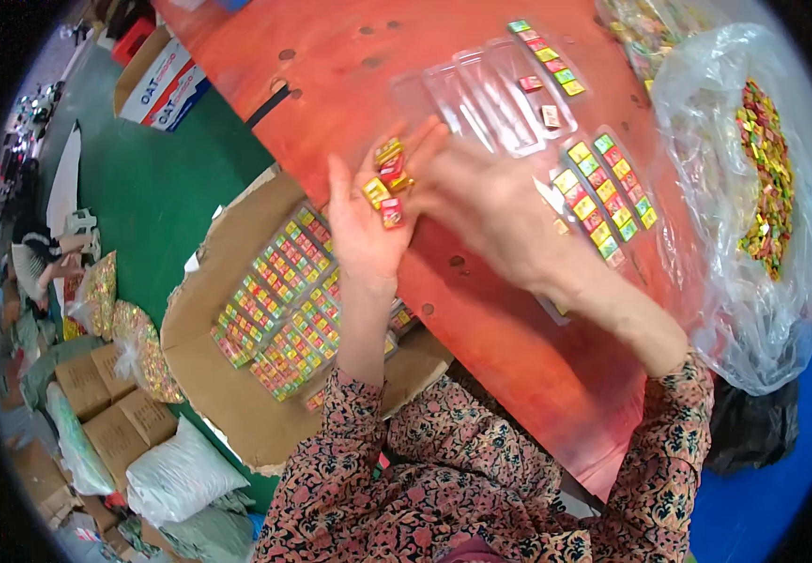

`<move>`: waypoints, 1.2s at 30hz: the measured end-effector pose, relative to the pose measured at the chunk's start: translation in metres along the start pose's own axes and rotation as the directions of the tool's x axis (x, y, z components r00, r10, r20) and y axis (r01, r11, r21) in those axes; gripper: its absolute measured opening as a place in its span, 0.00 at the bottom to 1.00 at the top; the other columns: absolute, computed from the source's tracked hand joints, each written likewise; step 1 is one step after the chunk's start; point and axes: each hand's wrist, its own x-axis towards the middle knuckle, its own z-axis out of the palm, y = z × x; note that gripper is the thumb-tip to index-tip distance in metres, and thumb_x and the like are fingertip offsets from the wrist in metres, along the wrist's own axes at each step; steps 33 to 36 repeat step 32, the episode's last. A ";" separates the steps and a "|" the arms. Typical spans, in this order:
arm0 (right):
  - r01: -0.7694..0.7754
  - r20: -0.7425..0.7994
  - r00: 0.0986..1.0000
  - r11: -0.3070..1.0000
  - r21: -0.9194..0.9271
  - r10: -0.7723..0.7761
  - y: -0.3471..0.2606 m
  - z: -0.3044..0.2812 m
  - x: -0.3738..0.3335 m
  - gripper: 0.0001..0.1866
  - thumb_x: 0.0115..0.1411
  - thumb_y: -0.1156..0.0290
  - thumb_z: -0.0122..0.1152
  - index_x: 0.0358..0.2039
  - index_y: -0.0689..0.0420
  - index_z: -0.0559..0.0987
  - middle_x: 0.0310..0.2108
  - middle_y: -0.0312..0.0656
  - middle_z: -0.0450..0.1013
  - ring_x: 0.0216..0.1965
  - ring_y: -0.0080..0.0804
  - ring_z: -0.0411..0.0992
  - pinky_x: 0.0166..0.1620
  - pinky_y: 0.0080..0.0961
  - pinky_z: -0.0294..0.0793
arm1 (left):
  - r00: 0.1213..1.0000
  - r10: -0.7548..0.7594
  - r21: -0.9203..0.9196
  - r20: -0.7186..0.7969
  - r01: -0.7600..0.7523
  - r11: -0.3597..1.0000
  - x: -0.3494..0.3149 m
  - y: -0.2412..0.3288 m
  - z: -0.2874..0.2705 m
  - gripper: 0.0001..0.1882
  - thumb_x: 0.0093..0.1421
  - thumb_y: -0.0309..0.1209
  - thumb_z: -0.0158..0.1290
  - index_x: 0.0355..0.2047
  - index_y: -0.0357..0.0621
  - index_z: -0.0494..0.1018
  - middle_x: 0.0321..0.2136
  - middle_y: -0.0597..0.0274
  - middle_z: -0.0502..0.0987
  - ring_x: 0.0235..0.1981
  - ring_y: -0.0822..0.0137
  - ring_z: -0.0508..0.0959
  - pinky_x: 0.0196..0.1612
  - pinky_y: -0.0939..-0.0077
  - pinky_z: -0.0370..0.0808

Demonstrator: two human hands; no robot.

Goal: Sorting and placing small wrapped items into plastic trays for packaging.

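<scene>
Palm up, my left hand [368,235] cups several small wrapped candies [390,178] in red and yellow, over the edge of the red table. My right hand [486,202] is beside it, over the table; motion smears its fingers, so what they hold cannot be made out. Beyond the hands lies a clear plastic tray [467,89] with long compartments. A row of candies [547,56] fills its far right compartment, and two loose pieces lie in the compartment beside that. Right of my right hand, a second tray [617,188] holds rows of red, yellow and green candies.
At the table's left edge stands an open cardboard box [199,225] with filled trays inside. A large clear bag [706,122] of loose candies lies on the right. Closed cartons [129,422], a white sack [181,474] and bags of candies [143,347] are on the left floor.
</scene>
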 end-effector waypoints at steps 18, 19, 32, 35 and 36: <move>-0.461 -0.204 0.812 0.816 0.348 0.546 0.034 -0.043 0.005 0.06 0.51 0.74 0.54 0.29 0.62 0.73 0.24 0.35 0.70 0.27 0.16 0.67 0.26 0.15 0.66 | 0.997 0.065 -0.031 -0.040 -0.066 0.997 0.000 -0.001 0.013 0.33 0.61 0.49 0.35 0.54 0.31 0.52 0.55 0.35 0.52 0.59 0.44 0.51 0.57 0.50 0.56; -0.514 -0.156 0.766 0.740 0.433 0.624 0.047 -0.060 0.004 0.06 0.52 0.73 0.52 0.29 0.62 0.73 0.24 0.34 0.70 0.27 0.17 0.67 0.26 0.14 0.66 | 0.996 0.066 -0.008 -0.052 -0.067 0.998 0.000 -0.001 0.012 0.32 0.61 0.49 0.35 0.53 0.31 0.54 0.55 0.35 0.52 0.59 0.45 0.52 0.57 0.51 0.57; -0.193 0.097 0.950 0.801 -0.567 0.297 0.091 -0.081 -0.006 0.06 0.46 0.75 0.53 0.27 0.61 0.73 0.29 0.50 0.67 0.31 0.49 0.69 0.33 0.39 0.68 | 0.994 0.077 0.086 -0.081 -0.070 0.994 0.003 0.001 0.003 0.30 0.62 0.47 0.35 0.52 0.32 0.57 0.54 0.37 0.56 0.57 0.46 0.56 0.55 0.55 0.60; -0.193 0.097 0.950 0.801 -0.567 0.297 0.091 -0.081 -0.006 0.06 0.46 0.75 0.53 0.27 0.61 0.73 0.29 0.50 0.67 0.31 0.49 0.69 0.33 0.39 0.68 | 0.994 0.077 0.086 -0.081 -0.070 0.994 0.003 0.001 0.003 0.30 0.62 0.47 0.35 0.52 0.32 0.57 0.54 0.37 0.56 0.57 0.46 0.56 0.55 0.55 0.60; -0.193 0.097 0.950 0.801 -0.567 0.297 0.091 -0.081 -0.006 0.06 0.46 0.75 0.53 0.27 0.61 0.73 0.29 0.50 0.67 0.31 0.49 0.69 0.33 0.39 0.68 | 0.994 0.077 0.086 -0.081 -0.070 0.994 0.003 0.001 0.003 0.30 0.62 0.47 0.35 0.52 0.32 0.57 0.54 0.37 0.56 0.57 0.46 0.56 0.55 0.55 0.60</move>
